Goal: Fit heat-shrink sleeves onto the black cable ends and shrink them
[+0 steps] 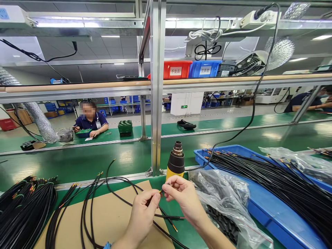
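Near the bottom centre, my left hand (145, 211) pinches a black cable by its end, where a bit of yellow shows. Close beside it, my right hand (183, 199) has thumb and fingers pressed on a small dark piece at that end. Just behind my hands a yellow and black heat gun (176, 161) stands with its nozzle up. Several black cables (92, 207) with coloured wire tips lie on a brown cardboard sheet (116, 221) below and to the left. Clear bags (225, 186) with short black tubes (224, 221) lie to the right of my right hand.
A blue tray (272, 207) of long black cables fills the right side. A thick cable bundle (28, 211) lies at the far left. A metal post (156, 103) rises behind the heat gun. Across the line a person (90, 119) works; another is at the far right.
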Available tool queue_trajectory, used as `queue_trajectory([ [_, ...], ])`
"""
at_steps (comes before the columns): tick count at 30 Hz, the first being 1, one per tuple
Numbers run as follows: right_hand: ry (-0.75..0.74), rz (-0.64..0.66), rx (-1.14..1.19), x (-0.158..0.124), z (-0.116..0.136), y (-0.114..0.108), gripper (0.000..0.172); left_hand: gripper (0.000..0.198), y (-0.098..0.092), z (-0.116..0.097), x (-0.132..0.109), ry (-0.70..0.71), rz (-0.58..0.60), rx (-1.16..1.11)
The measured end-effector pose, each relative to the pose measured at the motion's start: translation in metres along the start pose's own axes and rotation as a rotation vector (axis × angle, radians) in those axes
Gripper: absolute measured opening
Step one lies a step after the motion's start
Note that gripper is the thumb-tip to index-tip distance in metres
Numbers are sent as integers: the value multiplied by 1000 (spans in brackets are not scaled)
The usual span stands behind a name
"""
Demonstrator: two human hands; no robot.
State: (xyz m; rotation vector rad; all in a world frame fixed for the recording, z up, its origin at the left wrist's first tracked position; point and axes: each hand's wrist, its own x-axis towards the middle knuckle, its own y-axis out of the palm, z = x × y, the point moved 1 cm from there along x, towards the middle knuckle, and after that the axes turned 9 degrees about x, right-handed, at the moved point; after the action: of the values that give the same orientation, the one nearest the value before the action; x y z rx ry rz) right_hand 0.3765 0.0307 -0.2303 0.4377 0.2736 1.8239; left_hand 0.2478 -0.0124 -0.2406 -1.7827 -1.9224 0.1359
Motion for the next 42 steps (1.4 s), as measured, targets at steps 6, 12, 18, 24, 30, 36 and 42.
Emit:
queue_trajectory([
  [6, 24, 40, -73, 0, -1, 4, 24, 33, -2, 1, -4, 3, -17, 187],
  [12, 128, 146, -77, 4, -7, 4, 27, 46, -6, 5, -5, 51, -9, 358],
  [18, 124, 104, -19, 9, -14, 2, 27, 39, -16, 1, 4, 13, 98, 256],
  [24, 79, 14, 61, 14, -16, 2, 26, 18, -26, -1, 10, -17, 32, 353],
  [30, 53, 115, 64, 9, -18, 8, 21, 24, -26, -7, 7, 36, 46, 441],
  [36, 47, 91, 44, 7, -9, 12, 19, 24, -28, -5, 9, 38, 68, 452],
  [42, 34, 100, 52, 6, -6, 13, 15, 27, -31, -3, 12, 35, 97, 437],
])
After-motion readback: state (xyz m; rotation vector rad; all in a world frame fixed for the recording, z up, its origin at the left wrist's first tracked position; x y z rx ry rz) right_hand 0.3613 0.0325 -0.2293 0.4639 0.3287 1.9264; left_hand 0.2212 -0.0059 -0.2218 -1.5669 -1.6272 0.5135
